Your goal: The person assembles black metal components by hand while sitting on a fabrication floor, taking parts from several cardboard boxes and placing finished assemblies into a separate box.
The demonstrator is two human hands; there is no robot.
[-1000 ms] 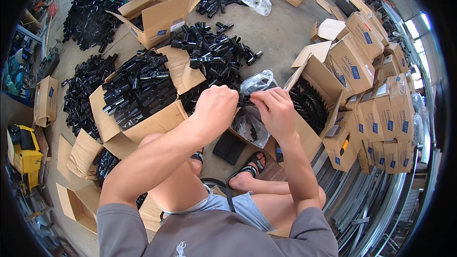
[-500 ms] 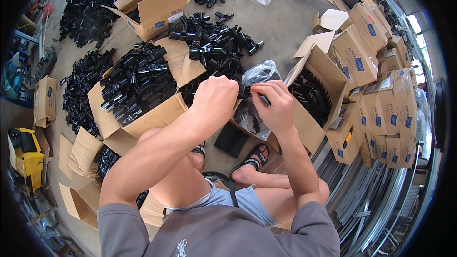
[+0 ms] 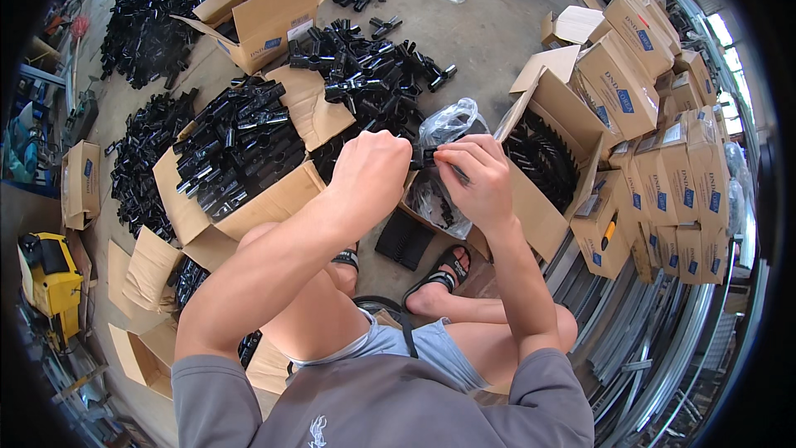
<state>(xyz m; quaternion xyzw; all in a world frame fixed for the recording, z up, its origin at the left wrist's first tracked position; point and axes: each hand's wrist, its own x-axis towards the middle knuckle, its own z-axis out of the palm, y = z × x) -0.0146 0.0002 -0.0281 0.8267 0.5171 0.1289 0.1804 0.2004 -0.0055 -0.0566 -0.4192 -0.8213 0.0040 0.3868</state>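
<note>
My left hand is closed round one end of a glossy black fitting, back of the hand upward, so its fingers and most of the piece are hidden. Against the fitting's other end, my right hand is pinched; a small dark part shows under its fingers, its kind unclear. Just beyond and below the hands are a clear plastic bag and an open carton lined with plastic, holding small black parts. A flat black ribbed piece lies on the floor near my feet.
Left of me stands an open carton heaped with black fittings, with a loose pile beyond it. On the right, an open carton holds rows of black toothed parts. Stacked cartons and metal profiles line the right side.
The view has shifted slightly. My hands stay together at the black fitting, and the right fingers have turned a little against its end.
</note>
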